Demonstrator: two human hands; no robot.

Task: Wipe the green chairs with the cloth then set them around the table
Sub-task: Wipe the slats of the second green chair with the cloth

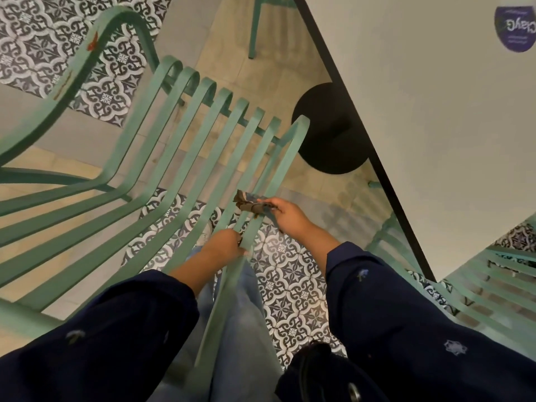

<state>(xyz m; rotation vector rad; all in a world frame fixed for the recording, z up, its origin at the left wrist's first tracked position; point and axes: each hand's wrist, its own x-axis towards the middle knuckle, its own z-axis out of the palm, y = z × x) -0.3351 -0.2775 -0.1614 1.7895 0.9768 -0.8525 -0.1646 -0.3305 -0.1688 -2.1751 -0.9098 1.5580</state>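
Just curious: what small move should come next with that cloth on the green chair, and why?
Probably draw the cloth along the slat beneath it, towards the curled far end. The right hand pinches it at the slats by the right edge of the green chair, the left hand grips a slat to steady it, and most of the slats' length lies ahead.

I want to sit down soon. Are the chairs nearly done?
Not yet. The right grip presses the cloth on this chair; the left grip holds a slat. A second chair stands by the table already. This one needs finishing and placing.
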